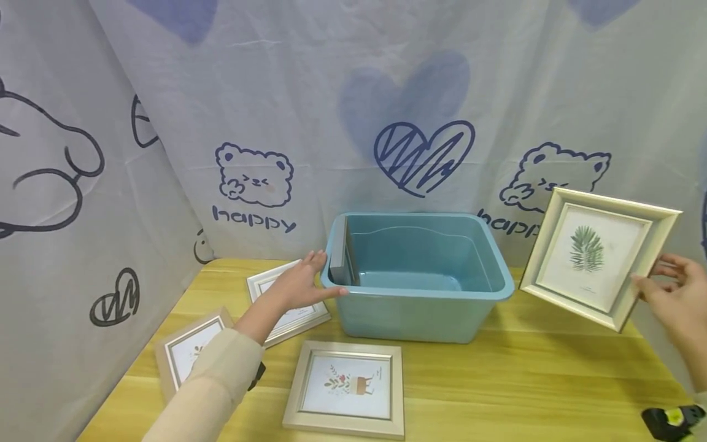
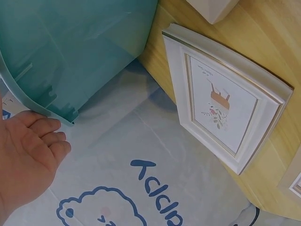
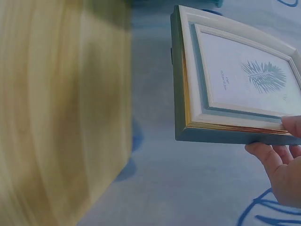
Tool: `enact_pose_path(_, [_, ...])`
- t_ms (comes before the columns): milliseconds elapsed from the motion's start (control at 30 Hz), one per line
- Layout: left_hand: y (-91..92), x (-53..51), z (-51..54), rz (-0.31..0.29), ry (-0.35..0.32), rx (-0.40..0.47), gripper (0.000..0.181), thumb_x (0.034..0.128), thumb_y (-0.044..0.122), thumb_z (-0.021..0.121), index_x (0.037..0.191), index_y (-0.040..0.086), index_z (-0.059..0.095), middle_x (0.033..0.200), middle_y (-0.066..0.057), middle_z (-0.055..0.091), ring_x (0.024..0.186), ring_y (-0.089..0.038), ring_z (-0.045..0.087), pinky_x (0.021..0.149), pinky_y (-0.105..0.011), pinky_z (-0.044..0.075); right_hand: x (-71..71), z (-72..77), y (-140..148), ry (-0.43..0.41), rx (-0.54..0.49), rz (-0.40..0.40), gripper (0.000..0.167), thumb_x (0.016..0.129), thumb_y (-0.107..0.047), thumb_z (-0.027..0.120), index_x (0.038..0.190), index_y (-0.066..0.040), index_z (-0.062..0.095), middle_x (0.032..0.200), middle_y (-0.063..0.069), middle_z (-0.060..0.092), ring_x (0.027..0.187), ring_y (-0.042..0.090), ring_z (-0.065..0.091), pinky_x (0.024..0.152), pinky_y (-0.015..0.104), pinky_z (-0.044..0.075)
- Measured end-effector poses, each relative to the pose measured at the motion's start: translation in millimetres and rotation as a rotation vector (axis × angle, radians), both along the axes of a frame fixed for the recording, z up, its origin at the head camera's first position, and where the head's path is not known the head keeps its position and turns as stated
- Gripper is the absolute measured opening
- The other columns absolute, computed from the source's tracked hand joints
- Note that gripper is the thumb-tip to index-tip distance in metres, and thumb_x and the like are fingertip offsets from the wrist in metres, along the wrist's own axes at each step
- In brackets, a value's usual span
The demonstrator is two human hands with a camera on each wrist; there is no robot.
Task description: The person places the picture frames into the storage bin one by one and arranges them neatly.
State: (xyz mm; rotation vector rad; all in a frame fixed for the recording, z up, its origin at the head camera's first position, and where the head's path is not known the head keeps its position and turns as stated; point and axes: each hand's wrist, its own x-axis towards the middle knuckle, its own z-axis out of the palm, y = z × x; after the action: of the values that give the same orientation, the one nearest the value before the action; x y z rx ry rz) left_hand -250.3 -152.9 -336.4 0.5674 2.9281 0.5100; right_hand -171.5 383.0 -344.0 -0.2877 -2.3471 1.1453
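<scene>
In the head view my right hand (image 1: 671,294) pinches a cream picture frame (image 1: 599,258) by its right edge, thumb on the front and fingers behind. Its picture shows a green fern leaf; the frame is tilted and held above the table, right of the blue plastic bin (image 1: 414,313). The right wrist view shows the same picture frame (image 3: 244,75) in that grip. My left hand (image 1: 301,285) rests on the bin's left rim, fingers fairly straight. Inside the bin, against its left wall, a grey picture frame (image 1: 339,258) stands upright.
Left of the bin lies a white picture frame (image 1: 301,328), partly under my left arm. A beige picture frame (image 1: 166,362) lies at the table's left edge. Another picture frame (image 1: 345,423) lies in front of the bin. Behind hangs a printed curtain (image 1: 331,92).
</scene>
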Motion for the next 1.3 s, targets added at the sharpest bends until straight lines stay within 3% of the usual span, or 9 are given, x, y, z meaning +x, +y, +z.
enact_pose_path(167, [0.4,-0.4,1.0,0.000,0.004,0.017,0.094,0.0817,0.059,0.058,0.146,0.000,0.022,0.154,-0.017,0.016,0.142,-0.036,0.015,0.112,-0.051,0.024,-4.4,16.0,-3,0.176,-0.246,0.117,0.049,0.086,0.009,0.049,0.111,-0.031,0.037,0.094,-0.018,0.043,0.063,-0.011,0.048,0.056,0.001,0.045])
enact_pose_path(267, [1.3,-0.4,0.8,0.007,-0.011,0.026,0.095,0.0813,0.059,0.058,0.146,0.001,0.021,0.154,-0.017,0.015,0.142,-0.035,0.014,0.113,-0.051,0.024,-8.2,27.5,-9,0.220,-0.333,0.101,0.049,0.084,0.012,0.048,0.106,-0.031,0.039,0.094,-0.015,0.044,0.064,-0.009,0.048,0.055,0.001,0.044])
enact_pose_path(400, [1.1,-0.3,-0.1,0.017,-0.026,0.031,0.096,0.0809,0.059,0.058,0.147,0.002,0.019,0.155,-0.016,0.013,0.142,-0.036,0.014,0.113,-0.051,0.023,-10.7,41.6,-16,0.228,-0.350,0.074,0.050,0.084,0.012,0.046,0.106,-0.031,0.038,0.096,-0.014,0.042,0.067,-0.008,0.047,0.056,0.000,0.044])
enact_pose_path(700, [1.4,0.8,-4.1,0.028,-0.040,0.047,0.097,0.0798,0.061,0.058,0.147,0.004,0.019,0.155,-0.016,0.013,0.142,-0.035,0.016,0.112,-0.050,0.025,-16.4,58.2,-28,0.326,-0.531,0.242,0.049,0.085,0.015,0.045,0.113,-0.025,0.039,0.101,-0.007,0.043,0.072,-0.003,0.050,0.059,0.003,0.047])
enact_pose_path(800, [1.3,0.8,-3.9,0.023,-0.032,0.046,0.097,0.0796,0.061,0.058,0.147,0.002,0.020,0.154,-0.017,0.014,0.142,-0.036,0.017,0.112,-0.051,0.025,-18.4,63.4,-34,0.332,-0.538,0.286,0.048,0.086,0.014,0.047,0.115,-0.023,0.037,0.103,-0.007,0.043,0.074,-0.001,0.049,0.061,0.004,0.048])
enact_pose_path(867, [1.3,0.6,-2.9,0.025,-0.029,0.049,0.097,0.0795,0.061,0.059,0.147,0.002,0.020,0.154,-0.017,0.014,0.142,-0.036,0.017,0.112,-0.051,0.025,-19.9,67.9,-40,0.319,-0.522,0.272,0.048,0.086,0.012,0.048,0.120,-0.020,0.036,0.104,-0.007,0.042,0.076,0.000,0.049,0.062,0.004,0.048])
enact_pose_path(1000, [1.3,0.0,-2.0,0.025,-0.030,0.047,0.098,0.0795,0.061,0.058,0.147,0.003,0.019,0.155,-0.016,0.014,0.142,-0.035,0.016,0.113,-0.051,0.024,-22.9,76.7,-57,0.265,-0.385,0.137,0.053,0.088,0.008,0.049,0.133,-0.012,0.033,0.102,-0.011,0.043,0.077,-0.003,0.049,0.063,0.002,0.047])
enact_pose_path(1100, [0.9,-0.5,-2.1,0.021,-0.027,0.039,0.097,0.0795,0.062,0.058,0.147,0.003,0.020,0.154,-0.017,0.015,0.142,-0.036,0.017,0.112,-0.050,0.025,-26.4,81.3,-70,0.241,-0.331,0.095,0.053,0.088,0.005,0.050,0.136,-0.010,0.034,0.100,-0.012,0.045,0.077,-0.004,0.050,0.064,0.002,0.047])
enact_pose_path(1300, [0.5,-1.9,-2.3,0.016,-0.023,0.028,0.097,0.0797,0.061,0.059,0.146,0.002,0.021,0.154,-0.018,0.016,0.141,-0.036,0.019,0.112,-0.050,0.027,-32.7,83.4,-89,0.237,-0.349,0.215,0.044,0.087,0.001,0.056,0.123,-0.020,0.042,0.098,-0.009,0.047,0.077,-0.002,0.052,0.062,0.005,0.049])
